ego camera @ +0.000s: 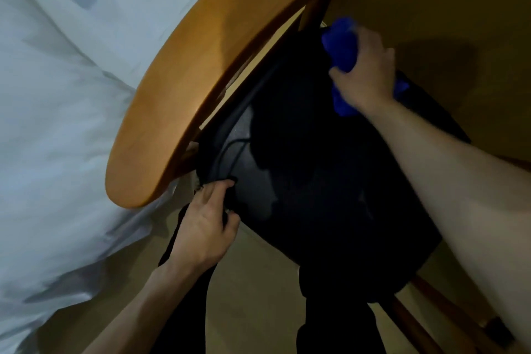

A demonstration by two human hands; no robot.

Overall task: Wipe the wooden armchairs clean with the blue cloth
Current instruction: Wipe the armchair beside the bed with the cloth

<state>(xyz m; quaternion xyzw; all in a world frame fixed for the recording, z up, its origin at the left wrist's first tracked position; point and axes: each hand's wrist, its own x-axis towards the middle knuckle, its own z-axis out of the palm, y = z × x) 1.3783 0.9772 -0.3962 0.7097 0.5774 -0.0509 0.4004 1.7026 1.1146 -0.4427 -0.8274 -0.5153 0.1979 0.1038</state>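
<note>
A: Left to right: white bedding (57, 123), then 1 chair (178, 89) with a curved wooden back rail. What does each grip hold?

B: The left hand (204, 227) pinches the dark seat cushion (301, 181) at its near edge. The right hand (365, 77) is closed on the bunched cloth (342, 49), pressed deep by the rail's upright.

A: Progress?

B: Judged mid-task: wiping is under way; which wood is already clean cannot be told, and no second chair is in view.

Dark bag (316, 181) fills the seat under the curved armrest (184, 89).
</note>
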